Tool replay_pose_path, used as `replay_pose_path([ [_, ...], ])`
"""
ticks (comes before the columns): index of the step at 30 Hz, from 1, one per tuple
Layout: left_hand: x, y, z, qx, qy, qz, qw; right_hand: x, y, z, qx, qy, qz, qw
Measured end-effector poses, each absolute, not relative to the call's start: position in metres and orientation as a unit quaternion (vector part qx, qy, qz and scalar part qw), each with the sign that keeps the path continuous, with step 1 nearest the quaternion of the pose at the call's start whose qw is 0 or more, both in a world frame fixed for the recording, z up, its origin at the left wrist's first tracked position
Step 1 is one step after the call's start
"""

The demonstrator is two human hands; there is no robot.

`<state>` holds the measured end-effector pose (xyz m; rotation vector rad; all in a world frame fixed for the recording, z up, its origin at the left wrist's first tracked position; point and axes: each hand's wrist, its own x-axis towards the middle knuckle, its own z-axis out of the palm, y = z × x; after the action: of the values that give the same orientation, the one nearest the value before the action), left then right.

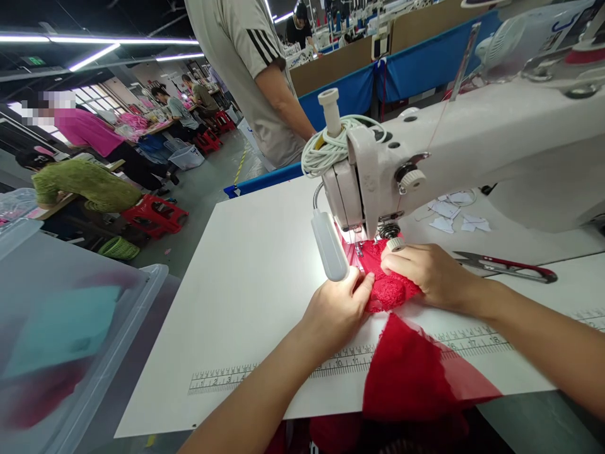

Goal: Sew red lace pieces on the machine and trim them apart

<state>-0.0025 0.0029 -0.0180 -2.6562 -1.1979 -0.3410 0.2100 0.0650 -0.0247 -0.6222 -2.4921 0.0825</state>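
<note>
A piece of red lace fabric (pixel 390 289) lies under the needle end of a white sewing machine (pixel 472 139). My left hand (pixel 338 306) grips the near left edge of the lace, thumb and fingers pressed together on it. On the other side, my right hand (pixel 428 274) is closed on the lace, its fingertips close to the presser foot (pixel 358 249). A small lamp (pixel 329 246) lights the needle area and hangs just above my left hand. More red fabric (pixel 406 372), partly sheer, drapes over the table's front edge.
Thread snips (pixel 508 266) lie right of my right hand, with white paper scraps (pixel 449 211) behind. A printed ruler (pixel 227 376) runs along the front of the white table (pixel 246 284). A clear plastic bin (pixel 142 296) stands at left. A person in a grey shirt (pixel 246 75) stands behind the table.
</note>
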Motion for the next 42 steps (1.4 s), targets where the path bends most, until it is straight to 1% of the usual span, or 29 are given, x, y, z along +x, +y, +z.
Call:
replay_pose_path([
  [3, -0.003, 0.0, -0.015, -0.909, -0.393, -0.122, 0.074, 0.21, 0.064, -0.025, -0.232, -0.93, 0.024, 0.283],
  [7, -0.004, -0.003, -0.013, -0.917, -0.374, -0.119, 0.069, 0.21, 0.064, -0.024, -0.238, -0.931, 0.015, 0.277],
  [19, 0.0, -0.007, -0.016, -0.91, -0.398, -0.077, 0.087, 0.208, 0.065, -0.024, -0.255, -0.925, 0.007, 0.283],
  [25, 0.001, -0.007, -0.017, -0.904, -0.405, -0.09, 0.107, 0.208, 0.065, -0.024, -0.269, -0.922, 0.0, 0.277],
  [36, -0.001, -0.002, -0.021, -0.899, -0.423, -0.049, 0.102, 0.208, 0.067, -0.028, -0.303, -0.914, 0.044, 0.266],
  [42, -0.001, -0.002, -0.023, -0.896, -0.425, -0.071, 0.112, 0.208, 0.067, -0.027, -0.304, -0.911, 0.056, 0.272],
])
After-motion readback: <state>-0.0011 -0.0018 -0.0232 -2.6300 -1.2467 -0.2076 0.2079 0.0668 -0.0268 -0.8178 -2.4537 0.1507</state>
